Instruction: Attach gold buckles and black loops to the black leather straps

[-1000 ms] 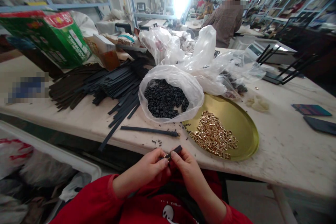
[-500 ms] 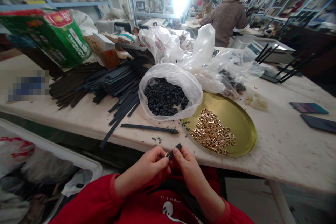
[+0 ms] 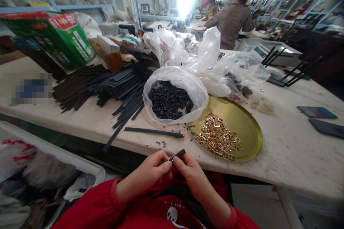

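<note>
Close together at the table's front edge, my left hand (image 3: 154, 168) and my right hand (image 3: 190, 170) both pinch a short black strap (image 3: 179, 153). A small gold buckle (image 3: 171, 158) shows between the fingertips at its left end. Behind them, a finished-looking black strap (image 3: 153, 132) with a gold end lies flat. A white plastic bag (image 3: 200, 110), rolled open, holds many small black loops (image 3: 168, 102). Gold buckles (image 3: 219, 137) are heaped on a round gold tray (image 3: 248, 128) to the right.
Long black strips (image 3: 120, 84) spread across the table's left side, near a green box (image 3: 72, 43). Clear bags (image 3: 209, 48) are piled behind. Two dark flat objects lie far right. A white bin (image 3: 80, 159) stands lower left; a person (image 3: 231, 21) works beyond the table.
The short strap has tilted between my fingers, and my right thumb has moved left toward the buckle. The view has shifted slightly.
</note>
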